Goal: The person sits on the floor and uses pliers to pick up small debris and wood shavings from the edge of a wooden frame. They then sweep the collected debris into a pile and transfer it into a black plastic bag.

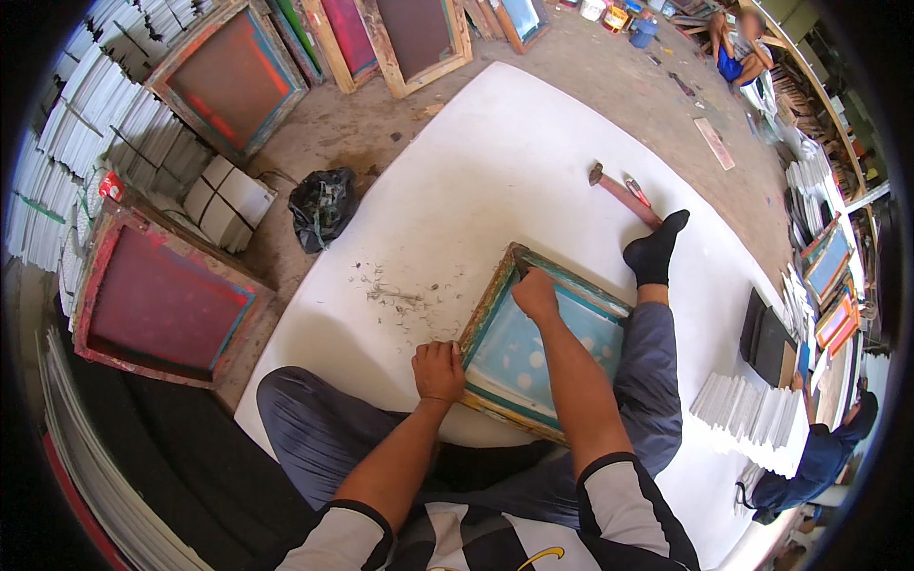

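Your forearms come up from the lower edge to a wooden screen frame (543, 335) with pale blue mesh, lying flat on the white board (495, 162) between your legs. Your left hand (438, 369) curls its grip shut over the frame's near left edge. Your right hand (535, 293) presses closed on the far corner. Small scraps (400, 290) lie scattered just left of the frame. Beyond your socked foot (655, 249), a hammer (621, 194) rests on the board. Red-meshed frames (162, 300) lean well apart at left.

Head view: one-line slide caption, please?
Seated on a white sheet, left hand and right hand grip a wooden screen frame.
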